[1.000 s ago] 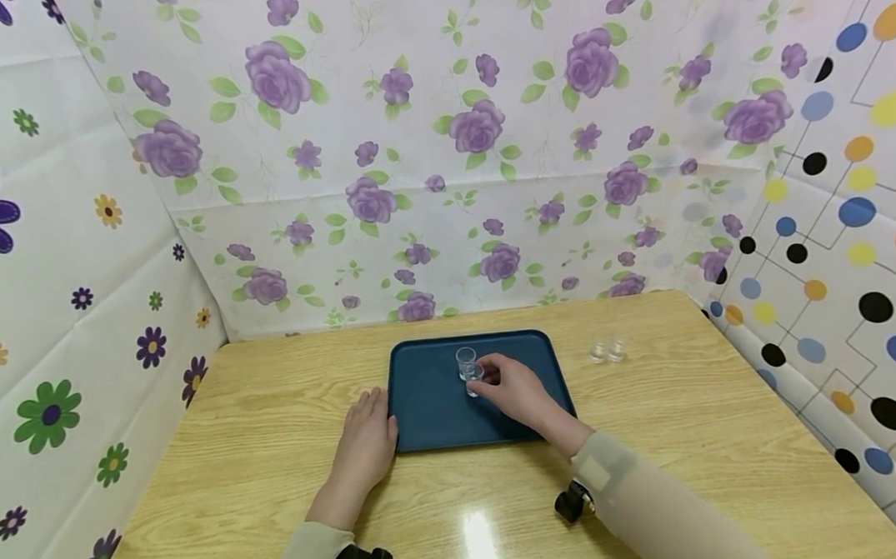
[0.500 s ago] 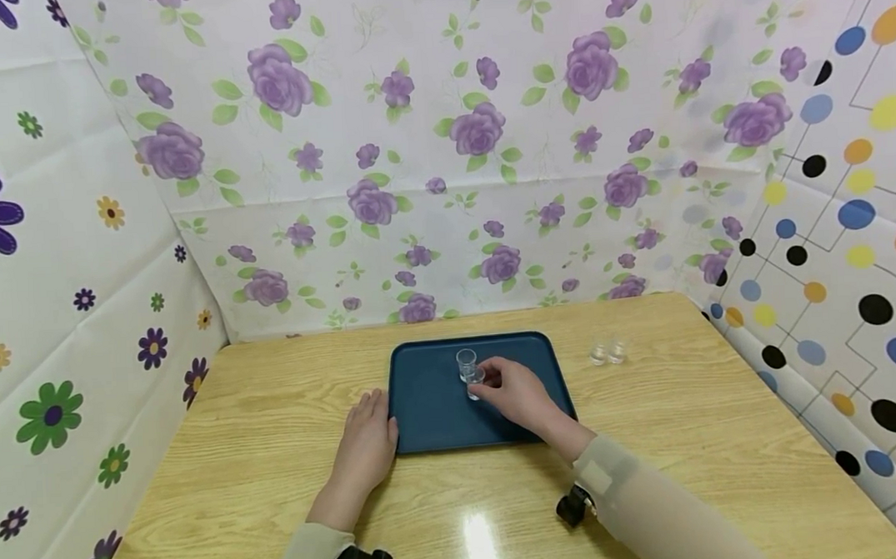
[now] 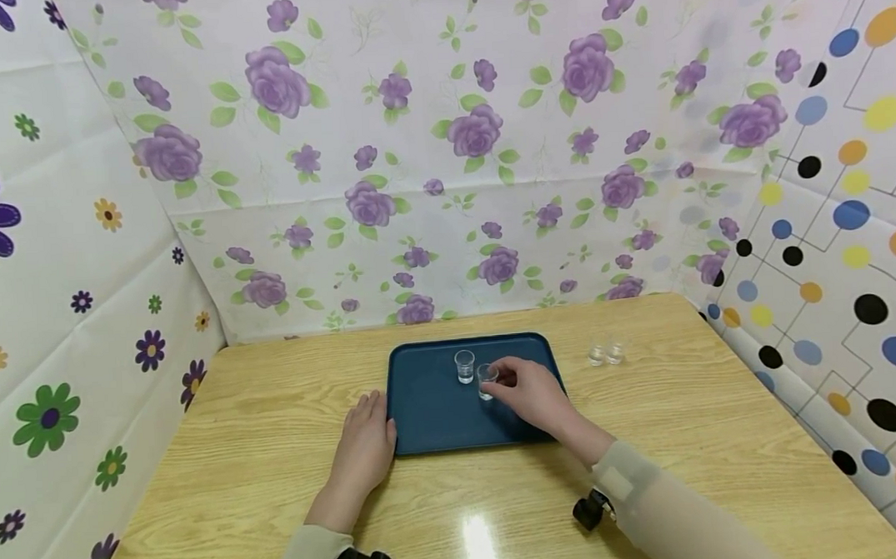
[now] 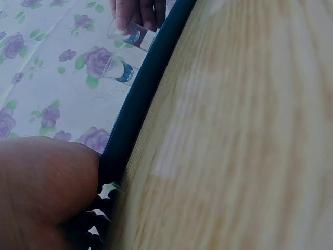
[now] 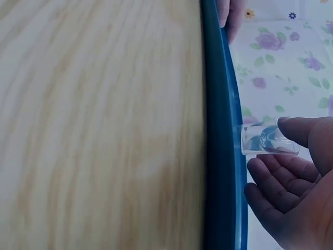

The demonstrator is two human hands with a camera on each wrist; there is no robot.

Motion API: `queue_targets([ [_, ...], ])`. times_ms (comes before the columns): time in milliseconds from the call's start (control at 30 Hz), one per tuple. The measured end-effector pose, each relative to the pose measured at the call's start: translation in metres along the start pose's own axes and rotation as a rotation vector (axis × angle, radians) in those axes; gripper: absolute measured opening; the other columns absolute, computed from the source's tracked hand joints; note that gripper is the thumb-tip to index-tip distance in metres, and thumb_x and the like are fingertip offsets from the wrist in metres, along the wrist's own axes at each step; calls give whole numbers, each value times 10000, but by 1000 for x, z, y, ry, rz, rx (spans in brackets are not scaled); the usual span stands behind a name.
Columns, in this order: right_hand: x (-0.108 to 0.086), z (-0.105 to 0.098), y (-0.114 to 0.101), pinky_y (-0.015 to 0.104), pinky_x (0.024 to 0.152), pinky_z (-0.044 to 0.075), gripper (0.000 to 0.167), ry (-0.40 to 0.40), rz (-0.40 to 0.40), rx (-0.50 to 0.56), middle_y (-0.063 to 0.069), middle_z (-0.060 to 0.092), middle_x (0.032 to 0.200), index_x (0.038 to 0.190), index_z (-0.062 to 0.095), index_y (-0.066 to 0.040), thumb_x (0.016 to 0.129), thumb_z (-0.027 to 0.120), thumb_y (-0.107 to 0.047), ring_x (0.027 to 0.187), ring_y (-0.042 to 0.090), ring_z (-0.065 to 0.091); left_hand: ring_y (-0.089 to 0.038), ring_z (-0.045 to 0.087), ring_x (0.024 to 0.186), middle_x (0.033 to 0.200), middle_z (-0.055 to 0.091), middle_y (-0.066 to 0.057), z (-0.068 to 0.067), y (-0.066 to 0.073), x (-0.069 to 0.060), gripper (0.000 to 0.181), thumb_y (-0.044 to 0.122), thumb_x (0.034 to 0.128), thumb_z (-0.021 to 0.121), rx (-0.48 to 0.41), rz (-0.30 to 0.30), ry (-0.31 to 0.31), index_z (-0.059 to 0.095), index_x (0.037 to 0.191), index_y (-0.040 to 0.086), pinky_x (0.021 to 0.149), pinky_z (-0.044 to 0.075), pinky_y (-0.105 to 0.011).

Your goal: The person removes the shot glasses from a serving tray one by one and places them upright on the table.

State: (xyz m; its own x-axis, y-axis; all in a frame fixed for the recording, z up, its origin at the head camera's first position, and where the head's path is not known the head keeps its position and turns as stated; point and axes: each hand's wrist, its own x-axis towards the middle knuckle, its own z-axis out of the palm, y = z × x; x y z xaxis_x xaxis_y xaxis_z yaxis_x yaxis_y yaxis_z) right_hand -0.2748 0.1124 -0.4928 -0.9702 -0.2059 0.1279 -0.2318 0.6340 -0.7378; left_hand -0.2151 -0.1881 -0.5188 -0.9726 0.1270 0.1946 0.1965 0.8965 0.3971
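Observation:
On the dark blue tray [image 3: 431, 414] stand two small clear glasses. My right hand [image 3: 531, 397] pinches the nearer glass [image 3: 486, 384] between thumb and fingers, and in the right wrist view that glass [image 5: 268, 140] is at the thumb tip, its base at the tray. The other glass [image 3: 464, 367] stands behind it to the left, untouched and a little apart. My left hand [image 3: 362, 442] rests on the table against the tray's left edge, its fingers extended.
Two more small clear glasses, one [image 3: 596, 355] beside the other [image 3: 615, 353], stand on the wooden table [image 3: 274, 420] right of the tray. A flowered cloth hangs behind the table, with patterned cloths at both sides.
My right hand has moved slightly to the right with its glass, so a gap now shows between the two glasses on the tray. My left hand has stayed against the tray.

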Motion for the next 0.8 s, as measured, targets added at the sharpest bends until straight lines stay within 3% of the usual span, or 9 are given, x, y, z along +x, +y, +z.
queue_targets([
  [800, -13, -67, 25, 467, 913, 646, 327, 49, 23, 3, 37, 783, 1165, 1288, 755, -127, 1063, 781, -362, 1077, 238, 751, -523, 366, 1574, 1633, 452, -370, 2, -2, 0, 523, 97, 1140, 586, 1, -6, -23, 466, 1569, -176, 1306, 284, -643],
])
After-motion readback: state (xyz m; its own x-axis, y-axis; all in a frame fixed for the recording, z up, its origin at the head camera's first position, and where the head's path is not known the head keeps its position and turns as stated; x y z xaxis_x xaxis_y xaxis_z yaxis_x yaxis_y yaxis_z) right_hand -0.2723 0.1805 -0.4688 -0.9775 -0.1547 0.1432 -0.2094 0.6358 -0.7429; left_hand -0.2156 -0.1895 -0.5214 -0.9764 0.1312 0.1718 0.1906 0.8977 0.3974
